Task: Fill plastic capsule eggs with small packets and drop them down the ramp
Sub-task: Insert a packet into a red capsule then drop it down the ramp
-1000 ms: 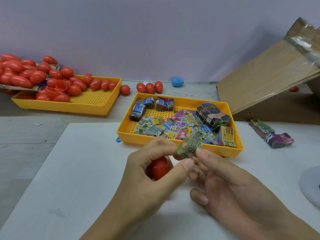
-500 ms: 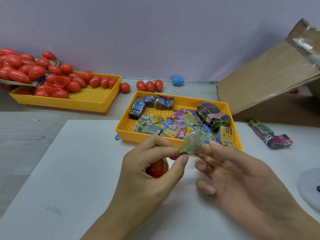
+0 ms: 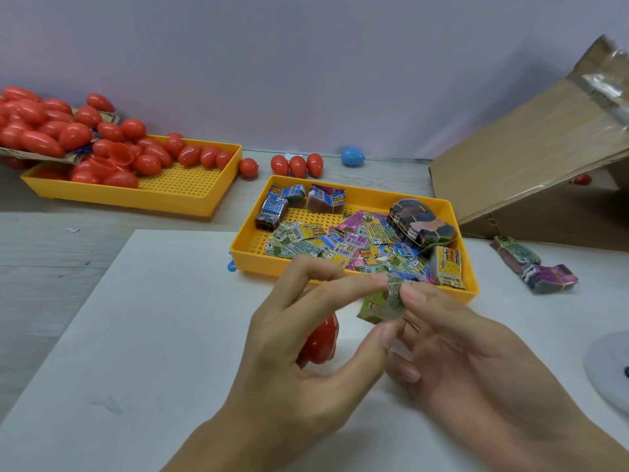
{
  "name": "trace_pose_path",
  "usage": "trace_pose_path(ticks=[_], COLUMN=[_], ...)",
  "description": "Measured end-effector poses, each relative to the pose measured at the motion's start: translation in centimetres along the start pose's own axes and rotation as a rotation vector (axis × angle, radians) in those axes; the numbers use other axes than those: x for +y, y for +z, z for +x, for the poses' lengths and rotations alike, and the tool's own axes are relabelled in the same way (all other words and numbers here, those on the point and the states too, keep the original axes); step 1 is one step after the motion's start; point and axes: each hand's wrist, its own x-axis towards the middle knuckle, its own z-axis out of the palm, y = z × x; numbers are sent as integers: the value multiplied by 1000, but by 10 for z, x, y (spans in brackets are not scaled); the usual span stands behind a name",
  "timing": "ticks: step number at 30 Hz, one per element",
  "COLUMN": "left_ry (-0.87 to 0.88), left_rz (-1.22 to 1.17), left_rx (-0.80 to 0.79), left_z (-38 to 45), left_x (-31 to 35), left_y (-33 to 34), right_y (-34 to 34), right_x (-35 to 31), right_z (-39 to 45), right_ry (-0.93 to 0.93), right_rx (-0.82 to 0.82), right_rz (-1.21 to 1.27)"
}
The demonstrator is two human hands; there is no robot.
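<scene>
folding a small green packet between both hands, just in front of the near rim of the yellow packet tray. now bent over on itself, where a second ago flatter and held higher against the tray. pinched on one side by the left hand, forefinger and thumb closed on the packet, with a red capsule egg tucked against the palm by the lower fingers (only part of the shell visible, so open or closed cannot be told). pinched on the other side by the right hand, fingertips curled onto the fold. probably meaning a packet made small enough for the egg, with stuffing and closing not yet done. further out, loose packets and banded bundles in the tray, two more bundles on the white board to the right. beyond, a second yellow tray heaped with red eggs, a few red ones and a blue egg by the wall. at far right the cardboard ramp, tilted, well apart from the hands.
</scene>
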Motion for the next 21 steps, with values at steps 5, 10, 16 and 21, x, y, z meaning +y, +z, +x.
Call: trace_pose_path(ticks=[5, 10, 16, 21], left_ry=[-1, -37, -60, -40], left_rz=[-36, -62, -72, 23], left_rx=[-5, -49, -60, -46], left_z=[1, 1, 1, 1], left_x=[1, 0, -1, -2], left_y=[0, -1, -1, -1], right_y=[-2, -3, 2, 4], right_x=[2, 2, 1, 4], right_z=[1, 3, 4, -2], right_ry=[2, 34, -121, -454], right_rx=[-32, -39, 180, 257], right_rz=[33, 125, -191, -614])
